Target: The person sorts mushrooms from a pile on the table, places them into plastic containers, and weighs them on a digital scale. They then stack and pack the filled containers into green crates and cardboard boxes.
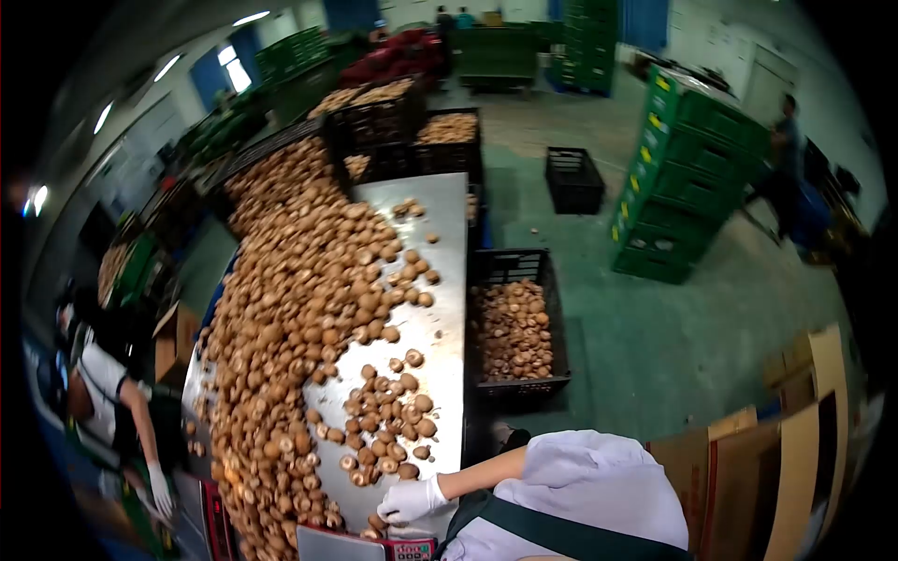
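Observation:
My right hand (412, 500), in a white glove, is low over the near end of the metal table (435, 327). Its fingers are curled and closed beside a few brown mushrooms (377, 522) at the edge of a scale (360, 545); what they hold, if anything, is hidden. Just above this hand lies a loose group of mushrooms (388, 421). A large heap of mushrooms (299, 271) covers the table's left side. My left hand is out of the frame.
Right of the table stands a black crate (557, 327) of mushrooms. Green crates (687, 178) are stacked beyond it, with a walking person (789, 159) behind. Cardboard (748, 467) stands at lower right. Across the table is a co-worker (103, 383) with a gloved hand (160, 491).

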`<state>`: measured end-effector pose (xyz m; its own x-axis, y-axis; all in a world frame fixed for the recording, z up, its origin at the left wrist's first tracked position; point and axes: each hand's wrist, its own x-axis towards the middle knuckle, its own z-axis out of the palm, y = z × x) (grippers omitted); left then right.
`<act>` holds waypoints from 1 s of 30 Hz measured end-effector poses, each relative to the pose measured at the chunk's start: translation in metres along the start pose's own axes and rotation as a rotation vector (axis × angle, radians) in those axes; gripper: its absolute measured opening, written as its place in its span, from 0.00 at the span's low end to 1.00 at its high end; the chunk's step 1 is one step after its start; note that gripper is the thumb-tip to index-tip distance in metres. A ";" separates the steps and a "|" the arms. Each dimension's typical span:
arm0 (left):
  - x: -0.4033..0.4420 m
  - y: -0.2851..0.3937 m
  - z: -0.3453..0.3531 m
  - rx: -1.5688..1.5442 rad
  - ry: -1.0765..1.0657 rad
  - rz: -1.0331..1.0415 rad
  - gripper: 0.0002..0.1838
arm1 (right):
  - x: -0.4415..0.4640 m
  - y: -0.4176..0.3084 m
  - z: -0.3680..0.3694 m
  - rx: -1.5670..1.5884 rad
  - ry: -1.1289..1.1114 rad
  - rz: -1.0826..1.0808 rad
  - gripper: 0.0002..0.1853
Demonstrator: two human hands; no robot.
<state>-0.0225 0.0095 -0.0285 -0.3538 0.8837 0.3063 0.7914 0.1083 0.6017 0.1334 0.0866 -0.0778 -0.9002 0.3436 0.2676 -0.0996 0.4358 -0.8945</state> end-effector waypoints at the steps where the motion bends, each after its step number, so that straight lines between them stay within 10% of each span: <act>1: 0.008 0.009 0.012 -0.027 -0.037 0.035 0.23 | -0.003 0.003 -0.003 -0.036 0.016 -0.005 0.08; 30: 0.014 0.050 0.063 -0.172 -0.219 0.066 0.19 | -0.044 0.011 -0.036 -0.210 -0.008 0.160 0.08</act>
<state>0.0437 0.0561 -0.0410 -0.1731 0.9657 0.1937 0.7061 -0.0154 0.7080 0.1874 0.1062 -0.0865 -0.9007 0.4159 0.1256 0.1335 0.5401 -0.8309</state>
